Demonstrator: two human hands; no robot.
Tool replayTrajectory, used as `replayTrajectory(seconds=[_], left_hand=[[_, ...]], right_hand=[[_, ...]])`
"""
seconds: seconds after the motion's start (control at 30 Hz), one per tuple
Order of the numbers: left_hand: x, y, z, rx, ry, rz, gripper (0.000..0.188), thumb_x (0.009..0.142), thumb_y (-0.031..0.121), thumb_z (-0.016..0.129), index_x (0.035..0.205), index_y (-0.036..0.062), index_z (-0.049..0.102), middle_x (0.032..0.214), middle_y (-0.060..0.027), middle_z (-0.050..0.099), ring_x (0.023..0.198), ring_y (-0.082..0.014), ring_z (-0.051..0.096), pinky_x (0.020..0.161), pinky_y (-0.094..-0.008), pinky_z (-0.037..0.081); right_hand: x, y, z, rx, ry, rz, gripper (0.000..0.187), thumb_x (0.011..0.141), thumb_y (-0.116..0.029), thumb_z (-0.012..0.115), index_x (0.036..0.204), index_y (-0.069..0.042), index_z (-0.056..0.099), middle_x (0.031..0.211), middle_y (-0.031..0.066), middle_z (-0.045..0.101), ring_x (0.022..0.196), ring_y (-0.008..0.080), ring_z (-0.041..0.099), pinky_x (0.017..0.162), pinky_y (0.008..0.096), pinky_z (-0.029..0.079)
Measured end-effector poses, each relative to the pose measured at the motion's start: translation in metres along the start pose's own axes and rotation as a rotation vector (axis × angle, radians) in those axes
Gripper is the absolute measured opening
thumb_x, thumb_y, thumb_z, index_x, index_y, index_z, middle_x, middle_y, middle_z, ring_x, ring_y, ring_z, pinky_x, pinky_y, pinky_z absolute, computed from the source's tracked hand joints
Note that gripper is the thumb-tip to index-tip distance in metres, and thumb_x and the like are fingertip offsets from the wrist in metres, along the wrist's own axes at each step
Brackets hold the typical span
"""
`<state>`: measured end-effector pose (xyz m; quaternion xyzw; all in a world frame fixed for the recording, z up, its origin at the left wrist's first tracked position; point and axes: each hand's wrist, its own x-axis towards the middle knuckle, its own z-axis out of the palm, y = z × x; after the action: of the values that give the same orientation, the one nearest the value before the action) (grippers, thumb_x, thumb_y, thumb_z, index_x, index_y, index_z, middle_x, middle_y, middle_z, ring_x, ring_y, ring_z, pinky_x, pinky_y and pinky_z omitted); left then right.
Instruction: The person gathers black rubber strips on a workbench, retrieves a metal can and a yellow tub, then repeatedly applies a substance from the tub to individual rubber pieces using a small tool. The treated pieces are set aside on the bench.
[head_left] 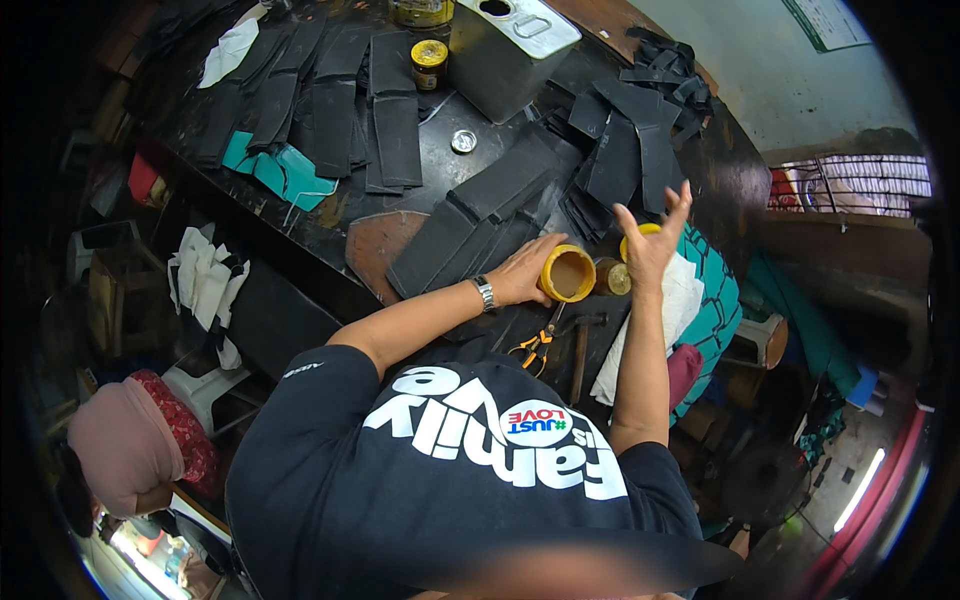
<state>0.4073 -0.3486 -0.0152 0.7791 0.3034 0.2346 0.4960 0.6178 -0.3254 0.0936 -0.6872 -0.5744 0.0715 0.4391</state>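
Note:
My left hand [518,274], with a metal watch at its wrist, curls round the side of a yellow jar [568,274] whose open mouth shows brownish contents. To the right, my right hand [654,246] is raised with thumb and fingers apart. Just behind it is a round yellow piece [637,238], partly covered by the hand; contact between them cannot be made out. A small brownish jar [612,276] stands between the yellow jar and my right forearm. Nearer me lie orange-handled pliers [538,348] and a hammer [580,350].
Stacked black sheets [470,225] cover much of the dark table [440,150]. A metal can [510,60], a yellow-lidded jar [429,62] and a small round tin [463,141] stand farther back. Teal patterned fabric [712,310] lies right. Another person [130,440] is at lower left.

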Motion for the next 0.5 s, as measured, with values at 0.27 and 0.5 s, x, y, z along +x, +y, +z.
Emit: replayTrajectory(seconds=[0.27, 0.5], left_hand=[[-0.062, 0.034, -0.062, -0.038, 0.007, -0.063, 0.072, 0.083, 0.016, 0.078, 0.146, 0.0051, 0.046, 0.148, -0.0218, 0.046, 0.135, -0.0377, 0.049, 0.110, -0.0415, 0.043], [-0.148, 0.038, -0.121, -0.209, 0.540, -0.232, 0.036, 0.085, 0.005, 0.075, 0.120, 0.0026, 0.067, 0.113, -0.0106, 0.069, 0.103, -0.0205, 0.067, 0.091, -0.0320, 0.052]], right_hand=[[0.101, -0.045, 0.185, 0.325, -0.245, -0.096, 0.152, 0.060, -0.053, 0.093, 0.157, 0.004, -0.010, 0.166, 0.0248, -0.001, 0.154, 0.0370, 0.012, 0.124, 0.0418, 0.018], [0.142, -0.045, 0.246, 0.465, -0.039, -0.208, 0.150, 0.054, -0.029, 0.097, 0.156, 0.003, -0.007, 0.158, 0.0264, 0.022, 0.148, 0.0361, 0.025, 0.121, 0.0386, 0.021]])
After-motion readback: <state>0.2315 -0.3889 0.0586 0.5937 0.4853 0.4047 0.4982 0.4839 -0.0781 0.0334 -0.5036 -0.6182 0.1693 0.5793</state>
